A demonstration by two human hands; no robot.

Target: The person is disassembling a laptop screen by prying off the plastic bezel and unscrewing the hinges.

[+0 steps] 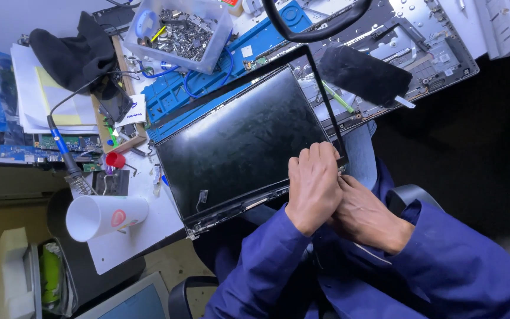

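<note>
A black laptop display panel (240, 142) lies tilted across my lap and the bench edge. Its thin black bezel frame (324, 88) stands lifted off along the right side. My left hand (313, 186) has its fingers curled over the panel's lower right corner, gripping panel and bezel there. My right hand (366, 220) sits just beside and partly under the left hand, reaching to the same corner. Its fingertips are hidden, so I cannot tell what it holds. Both arms wear blue sleeves.
An opened laptop base (420, 47) with a black pad (364, 74) on it lies at the back right. A clear tub of screws (178, 32) stands on a blue mat (172, 97). At the left are a soldering iron (60, 142), a tipped white cup (104, 215), a red cap (115, 159) and a black cloth (72, 53).
</note>
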